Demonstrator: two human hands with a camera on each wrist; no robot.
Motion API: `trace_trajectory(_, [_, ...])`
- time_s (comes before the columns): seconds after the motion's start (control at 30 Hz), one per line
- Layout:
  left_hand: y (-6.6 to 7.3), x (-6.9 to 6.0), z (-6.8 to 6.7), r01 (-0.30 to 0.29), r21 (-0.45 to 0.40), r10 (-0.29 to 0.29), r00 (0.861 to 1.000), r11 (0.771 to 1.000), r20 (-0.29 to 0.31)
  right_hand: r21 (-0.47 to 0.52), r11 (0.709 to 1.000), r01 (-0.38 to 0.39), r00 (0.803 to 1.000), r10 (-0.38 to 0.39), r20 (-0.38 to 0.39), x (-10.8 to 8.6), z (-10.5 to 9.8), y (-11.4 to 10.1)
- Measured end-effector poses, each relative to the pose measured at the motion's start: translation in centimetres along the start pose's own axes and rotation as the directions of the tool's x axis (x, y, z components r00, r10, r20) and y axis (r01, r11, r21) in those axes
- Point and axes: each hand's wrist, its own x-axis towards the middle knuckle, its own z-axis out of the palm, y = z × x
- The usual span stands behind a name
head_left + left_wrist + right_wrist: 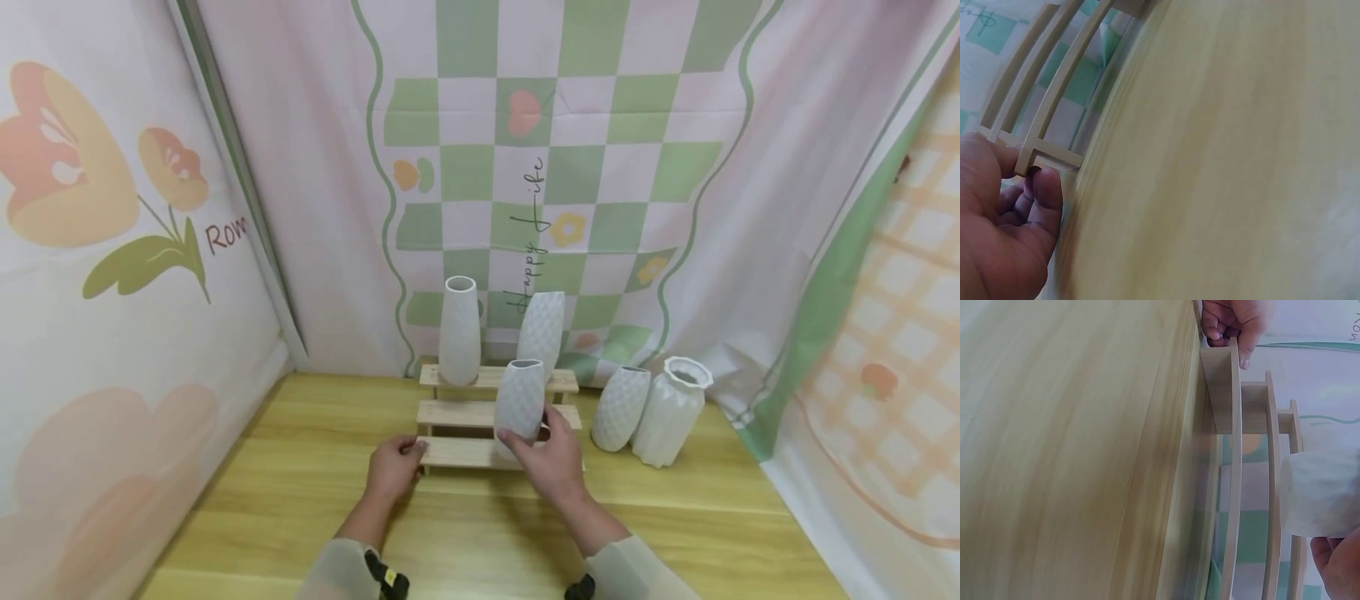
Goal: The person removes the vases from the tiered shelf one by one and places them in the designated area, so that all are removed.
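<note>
A three-step wooden stand (457,452) sits on the table, and my left hand (393,471) pinches the left end of its lowest step between thumb and fingers. My right hand (557,460) grips a white vase (519,400) with a dimpled surface, thumb on the near side. This vase is upright by the middle step; whether its base touches the step I cannot tell. On the top step stand a tall, slim white vase (460,333) at left and a textured white vase (543,329) at right, partly hidden behind the held one.
To the right of the stand, a leaning textured white vase (621,410) and a pleated white vase (671,414) with a scalloped rim stand close together on the wood-grain table (315,517). A checkered curtain (577,167) hangs right behind the stand.
</note>
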Motion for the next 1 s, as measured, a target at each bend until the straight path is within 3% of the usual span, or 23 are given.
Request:
trace_trajectory(0.33, [0.1, 0.0, -0.1, -0.008, -0.005, 0.008, 1.000, 1.000, -0.003, -0.005, 0.999, 0.034, 0.999, -0.034, -0.026, 0.0, -1.1, 0.8])
trace_trajectory(1.0, [0.1, -0.1, 0.0, -0.002, 0.004, 0.002, 1.000, 1.000, -0.008, -0.018, 0.998, -0.062, 0.994, 0.060, -0.089, -0.4, -3.4, 2.2])
